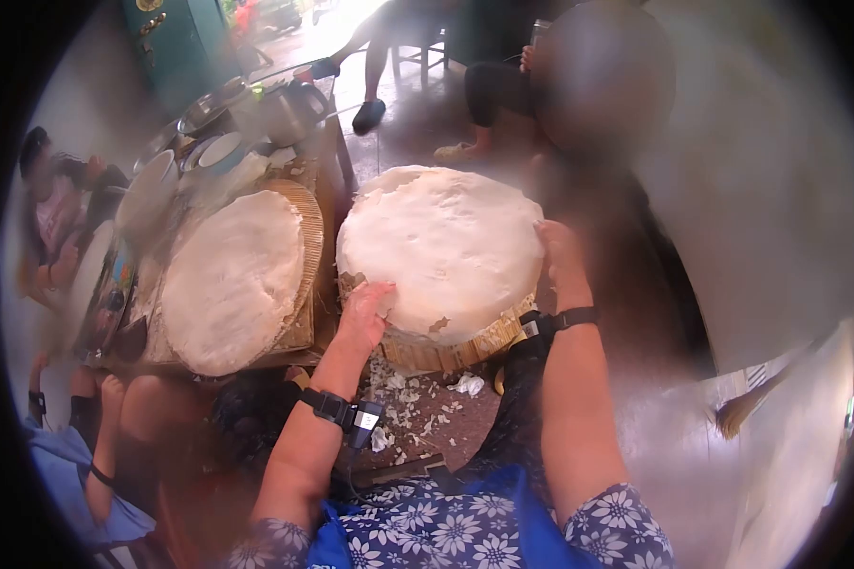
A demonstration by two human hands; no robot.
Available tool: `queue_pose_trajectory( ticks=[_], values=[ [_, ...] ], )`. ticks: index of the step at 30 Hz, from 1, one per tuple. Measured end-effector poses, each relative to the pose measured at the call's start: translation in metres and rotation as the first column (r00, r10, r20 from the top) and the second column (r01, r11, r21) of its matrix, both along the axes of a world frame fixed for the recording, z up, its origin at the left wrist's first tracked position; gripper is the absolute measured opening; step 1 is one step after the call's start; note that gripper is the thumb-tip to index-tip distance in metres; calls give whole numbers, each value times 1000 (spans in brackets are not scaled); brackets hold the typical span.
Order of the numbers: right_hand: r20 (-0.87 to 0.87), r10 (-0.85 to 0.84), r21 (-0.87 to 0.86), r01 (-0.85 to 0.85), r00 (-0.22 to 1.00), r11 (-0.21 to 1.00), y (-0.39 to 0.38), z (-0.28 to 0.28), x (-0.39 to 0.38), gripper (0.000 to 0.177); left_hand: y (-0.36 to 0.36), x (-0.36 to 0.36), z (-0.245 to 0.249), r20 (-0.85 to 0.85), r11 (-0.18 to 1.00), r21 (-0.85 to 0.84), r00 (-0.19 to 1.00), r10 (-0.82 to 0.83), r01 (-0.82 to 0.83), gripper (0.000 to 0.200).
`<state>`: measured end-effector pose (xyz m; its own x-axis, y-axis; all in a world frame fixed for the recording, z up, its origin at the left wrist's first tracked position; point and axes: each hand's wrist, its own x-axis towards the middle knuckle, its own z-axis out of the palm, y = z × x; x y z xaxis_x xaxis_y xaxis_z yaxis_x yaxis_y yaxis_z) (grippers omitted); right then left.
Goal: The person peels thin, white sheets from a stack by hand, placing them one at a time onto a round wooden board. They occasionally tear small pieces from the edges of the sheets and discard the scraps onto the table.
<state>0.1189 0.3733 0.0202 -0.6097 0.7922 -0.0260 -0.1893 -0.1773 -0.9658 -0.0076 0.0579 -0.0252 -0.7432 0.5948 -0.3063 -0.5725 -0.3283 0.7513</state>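
A large, thick, round white slab (441, 251), doughy or cake-like in look, lies in front of me on a ribbed straw-coloured base (460, 355). My left hand (362, 311) grips its near left edge, next to a torn brownish patch. At the right edge, my right hand (562, 254) curls its fingers against the side of the slab; part of them is hidden. On the table to the left rests a second round white slab (235, 280), with a ribbed mat (306, 228) showing along its right side. Neither hand touches that one.
Bowls (221, 152) and a metal kettle (292, 112) crowd the table's far end. White crumbs (413, 403) litter the brown surface below my slab. Other people sit at the left and at the back. A broom head (735, 412) is at the right.
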Motion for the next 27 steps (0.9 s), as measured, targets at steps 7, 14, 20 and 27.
queue_pose_trajectory(
  ticks=[7,14,20,27],
  values=[
    [-283,251,-126,-296,926,947,7,20,9,31,-5,-4,23,-89,991,115,992,85,-74,25],
    [-332,369,-182,-443,868,878,-28,44,4,35,-36,-2,66,-242,986,162,968,73,-34,26],
    [-354,500,-79,-558,790,826,-83,70,-17,35,-105,-11,95,-306,980,192,946,111,-53,25],
    [-383,620,-61,-689,685,722,-194,92,-82,28,-227,-29,151,-328,931,144,872,364,-335,33]
  ],
)
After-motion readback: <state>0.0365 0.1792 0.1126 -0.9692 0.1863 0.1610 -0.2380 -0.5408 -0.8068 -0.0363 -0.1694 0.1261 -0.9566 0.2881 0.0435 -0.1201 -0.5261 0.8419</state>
